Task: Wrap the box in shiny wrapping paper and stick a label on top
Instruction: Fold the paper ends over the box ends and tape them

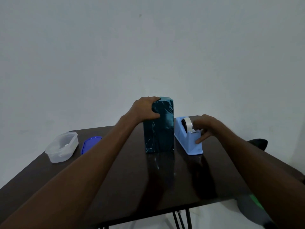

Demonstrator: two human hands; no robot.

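**A:** How far along was the wrapping at that point?

**B:** Judging by what showed, well along. The box stood upright near the middle of the worktop, toward its far edge, already covered in shiny teal wrapping paper on the sides that could be seen. The top fold looked closed, but I couldn't tell whether it was taped.

**A:** And the hands?

**B:** The left hand gripped the box's upper left corner, fingers curled over the top and thumb pressed against the near face, steadying it. The right hand was at the light blue tape dispenser, which sat just beside the box, toward the worktop's right edge. Its fingers appeared to pinch the loose end of the tape by the cutter, though the pinch itself was partly hidden.

**A:** So what was left?

**B:** My guess: taping down a seam or an end flap, then the label. No label showed on the box or anywhere else. A clear plastic container and a blue lid lay near the left edge; what the container held was too blurred to make out.
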